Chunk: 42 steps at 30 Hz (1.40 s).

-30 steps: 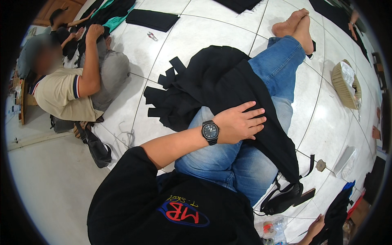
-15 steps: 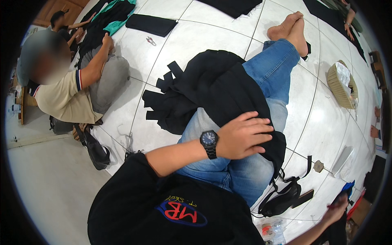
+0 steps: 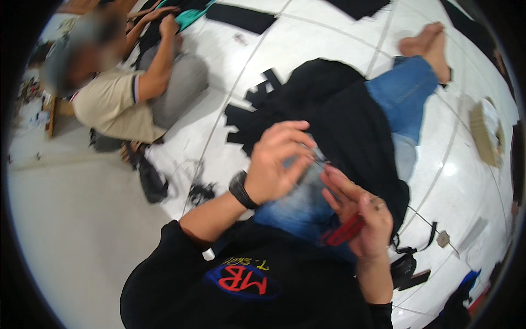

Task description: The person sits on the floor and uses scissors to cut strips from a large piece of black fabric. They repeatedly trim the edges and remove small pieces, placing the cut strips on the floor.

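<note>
Both hands meet above my lap in front of the black cloth [image 3: 339, 115], which lies over my blue jeans [image 3: 397, 90]. My left hand [image 3: 276, 162], with a dark watch [image 3: 241, 190] at the wrist, has thumb and fingers curled together around something thin and small, too blurred to name. Opposite it, my right hand [image 3: 361, 214] brings its fingertips close to the left ones. A red handheld thing [image 3: 346, 229] is tucked in the right palm, smeared by motion. Several strips stick out from the cloth's left edge.
A person in a beige shirt [image 3: 112, 107] sits at the left, a dark bag [image 3: 150, 175] nearby. Black thread scraps [image 3: 201, 193] lie on the tiles. A folded black piece [image 3: 241, 17] is farther off. At the right stands a woven basket [image 3: 485, 134]; black straps [image 3: 405, 263] lie nearer.
My right hand has come from the far lower right to my lap with the red thing. My left hand has lifted off the cloth toward it. The view has shifted.
</note>
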Each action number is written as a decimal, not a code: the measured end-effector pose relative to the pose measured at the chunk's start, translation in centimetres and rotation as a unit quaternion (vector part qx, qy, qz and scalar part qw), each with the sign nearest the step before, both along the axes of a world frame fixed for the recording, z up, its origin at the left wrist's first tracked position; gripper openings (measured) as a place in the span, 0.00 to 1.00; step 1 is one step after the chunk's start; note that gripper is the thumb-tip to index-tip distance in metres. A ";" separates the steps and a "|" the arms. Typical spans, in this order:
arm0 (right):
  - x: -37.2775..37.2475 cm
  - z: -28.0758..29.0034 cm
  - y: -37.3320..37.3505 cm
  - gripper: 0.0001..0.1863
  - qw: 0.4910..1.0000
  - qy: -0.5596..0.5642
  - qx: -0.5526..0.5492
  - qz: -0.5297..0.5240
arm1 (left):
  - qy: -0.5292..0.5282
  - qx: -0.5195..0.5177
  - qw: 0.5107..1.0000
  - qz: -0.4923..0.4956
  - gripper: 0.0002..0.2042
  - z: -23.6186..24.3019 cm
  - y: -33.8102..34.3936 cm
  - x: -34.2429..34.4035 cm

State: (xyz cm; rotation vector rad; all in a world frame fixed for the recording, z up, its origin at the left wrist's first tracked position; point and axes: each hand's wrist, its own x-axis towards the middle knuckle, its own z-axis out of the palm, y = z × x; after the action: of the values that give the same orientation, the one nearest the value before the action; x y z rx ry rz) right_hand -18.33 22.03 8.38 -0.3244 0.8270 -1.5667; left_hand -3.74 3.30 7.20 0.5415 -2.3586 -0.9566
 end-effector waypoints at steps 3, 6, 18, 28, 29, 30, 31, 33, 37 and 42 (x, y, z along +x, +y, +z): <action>-1.3 0.9 1.2 0.35 0.987 0.144 0.046 0.054 | -0.085 0.032 0.985 0.148 0.03 -2.2 -4.0 8.7; -4.1 -0.4 4.2 0.36 0.972 0.223 0.066 -0.008 | -0.314 -0.060 0.909 0.267 0.06 -6.0 -6.5 22.2; -17.7 -4.9 15.0 0.30 0.933 0.179 0.059 -0.308 | -0.620 0.026 0.687 0.378 0.16 -11.0 -6.3 51.0; -14.0 -5.0 15.3 0.26 0.836 0.286 0.278 -0.376 | -0.402 -0.116 0.803 0.425 0.08 -3.2 -10.1 36.2; -13.8 -5.0 15.7 0.26 0.833 0.291 0.276 -0.381 | -0.363 -0.112 0.837 0.394 0.07 -2.1 -10.0 32.9; -13.4 -5.0 15.5 0.25 0.819 0.275 0.288 -0.414 | -0.367 -0.117 0.852 0.354 0.07 -0.6 -9.1 29.1; -13.2 -4.9 15.3 0.24 0.802 0.259 0.298 -0.448 | -0.369 -0.122 0.867 0.312 0.07 0.4 -8.3 25.0; -13.8 -6.2 16.8 0.23 0.805 0.258 0.288 -0.450 | -0.264 -0.191 0.933 0.155 0.07 0.5 -5.8 17.3; -12.6 -7.1 18.6 0.18 0.770 0.318 0.381 -0.401 | -0.061 -0.181 0.966 -0.176 0.11 -1.4 0.7 2.5; -10.1 -10.9 20.1 0.22 0.771 0.327 0.511 -0.194 | -0.100 -0.259 0.931 -0.238 0.09 -4.0 6.6 -7.3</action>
State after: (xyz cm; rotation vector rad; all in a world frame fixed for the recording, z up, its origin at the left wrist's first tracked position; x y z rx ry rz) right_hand -28.39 42.13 -2.53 0.1472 2.2710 -1.1047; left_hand -11.07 9.86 3.22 -0.1597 -2.8478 -0.4272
